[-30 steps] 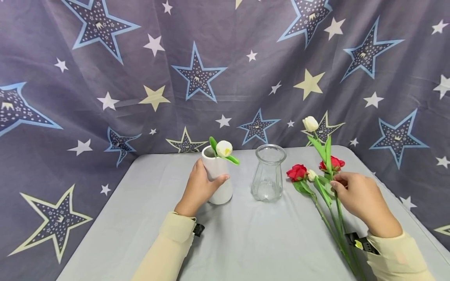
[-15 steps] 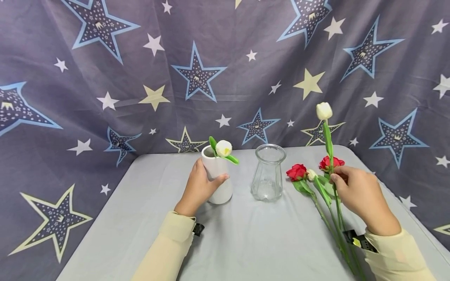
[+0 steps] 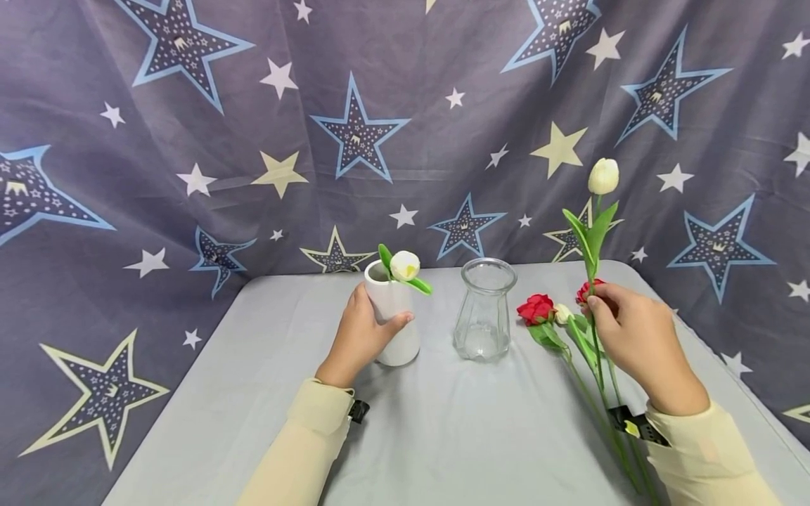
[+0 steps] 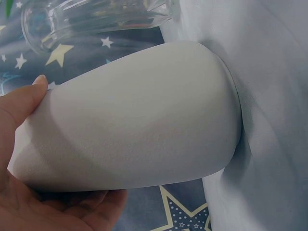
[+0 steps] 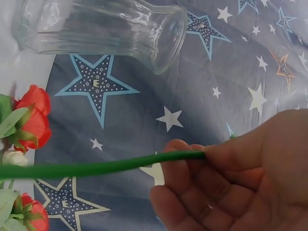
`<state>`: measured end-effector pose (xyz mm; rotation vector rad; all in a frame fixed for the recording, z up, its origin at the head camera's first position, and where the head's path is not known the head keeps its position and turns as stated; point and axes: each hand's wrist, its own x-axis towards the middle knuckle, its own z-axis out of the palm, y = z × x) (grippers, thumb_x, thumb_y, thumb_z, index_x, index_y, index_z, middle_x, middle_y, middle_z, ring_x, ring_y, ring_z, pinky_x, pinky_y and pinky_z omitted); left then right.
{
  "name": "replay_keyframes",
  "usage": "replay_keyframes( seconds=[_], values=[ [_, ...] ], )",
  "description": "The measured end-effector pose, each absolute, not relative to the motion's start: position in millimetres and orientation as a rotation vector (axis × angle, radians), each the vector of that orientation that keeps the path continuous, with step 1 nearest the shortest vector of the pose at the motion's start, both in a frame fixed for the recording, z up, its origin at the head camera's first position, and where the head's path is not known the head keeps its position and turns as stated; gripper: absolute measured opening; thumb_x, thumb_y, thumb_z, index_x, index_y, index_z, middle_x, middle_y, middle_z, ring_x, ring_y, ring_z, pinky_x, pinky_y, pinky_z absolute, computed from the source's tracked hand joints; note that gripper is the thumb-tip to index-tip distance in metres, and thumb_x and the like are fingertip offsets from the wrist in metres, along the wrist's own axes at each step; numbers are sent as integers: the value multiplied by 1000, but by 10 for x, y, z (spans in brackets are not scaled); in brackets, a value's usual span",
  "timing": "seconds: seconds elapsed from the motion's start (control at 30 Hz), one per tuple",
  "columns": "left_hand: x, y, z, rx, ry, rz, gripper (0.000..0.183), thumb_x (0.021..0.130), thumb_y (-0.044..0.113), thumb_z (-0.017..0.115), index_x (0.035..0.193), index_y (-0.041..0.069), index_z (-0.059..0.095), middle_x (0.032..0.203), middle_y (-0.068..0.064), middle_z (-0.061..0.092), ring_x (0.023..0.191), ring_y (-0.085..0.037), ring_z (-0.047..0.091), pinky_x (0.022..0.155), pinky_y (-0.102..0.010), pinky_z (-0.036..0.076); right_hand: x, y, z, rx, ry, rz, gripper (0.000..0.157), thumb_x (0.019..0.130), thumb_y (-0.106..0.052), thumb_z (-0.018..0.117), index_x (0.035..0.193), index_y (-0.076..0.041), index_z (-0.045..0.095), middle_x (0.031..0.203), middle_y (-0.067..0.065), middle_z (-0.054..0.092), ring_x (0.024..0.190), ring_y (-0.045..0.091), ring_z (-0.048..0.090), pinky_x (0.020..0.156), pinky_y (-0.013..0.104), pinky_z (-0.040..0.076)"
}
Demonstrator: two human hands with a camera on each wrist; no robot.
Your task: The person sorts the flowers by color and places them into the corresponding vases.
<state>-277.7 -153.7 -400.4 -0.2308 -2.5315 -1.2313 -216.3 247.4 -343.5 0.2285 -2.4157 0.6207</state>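
Note:
My left hand point(image 3: 358, 334) grips a white vase point(image 3: 397, 320) round its upper side, thumb in front, and the vase stands on the table. A white tulip point(image 3: 405, 266) with green leaves leans out of its mouth. Between thumb and fingertips my right hand point(image 3: 639, 344) pinches the stem of another white tulip point(image 3: 603, 177), held upright with its bloom high over the table. The right wrist view shows the green stem point(image 5: 96, 167) running from the pinch. Behind and below that hand lie red roses point(image 3: 536, 309) and a further white tulip point(image 3: 562, 314); one rose is partly hidden by the fingers.
A clear glass vase point(image 3: 484, 316) stands between the white vase and the flowers. The grey-covered table point(image 3: 443, 436) reaches back to a star-patterned curtain point(image 3: 405, 126). Loose flower stems run toward the table's front right.
My right hand has raised its white tulip, turning the bloom more upright and moving it up and to the right. The left hand and the white vase have stayed in place.

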Motion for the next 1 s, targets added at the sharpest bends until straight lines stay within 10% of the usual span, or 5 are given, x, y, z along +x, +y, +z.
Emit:
replay_keyframes(
  seconds=[1.0],
  values=[
    [-2774,-1537,-4000,-226,-2527,-1234,96,82,52,84,148,1,37,132,-17,52,117,-34,57,102,-51,49,-2213,2299,-3178,318,-2099,819,15,102,-18,65,109,-9,75,89,4,78,72,-19,54,61,6,38]
  ],
)
